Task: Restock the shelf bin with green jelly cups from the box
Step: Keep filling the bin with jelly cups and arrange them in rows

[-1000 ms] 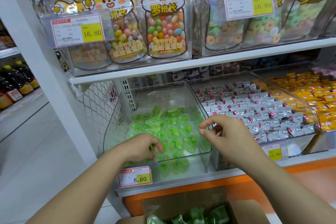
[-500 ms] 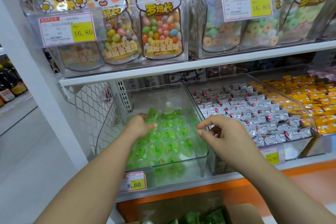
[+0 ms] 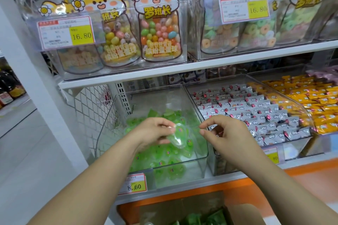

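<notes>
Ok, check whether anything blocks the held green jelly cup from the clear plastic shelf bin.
Nothing visible: left hand pinches the green jelly cup over the open-topped clear plastic bin, right hand beside it.

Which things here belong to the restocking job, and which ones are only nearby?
For the job: left hand, the jelly cup it holds, clear bin, cardboard box.
Only nearby: silver sweets, yellow sweets, jelly bean bags, ring sweet bags.

green jelly cups (image 3: 169, 152): heaped in clear shelf bin (image 3: 206, 153) | box (image 3: 243, 213): open, below shelf
</notes>
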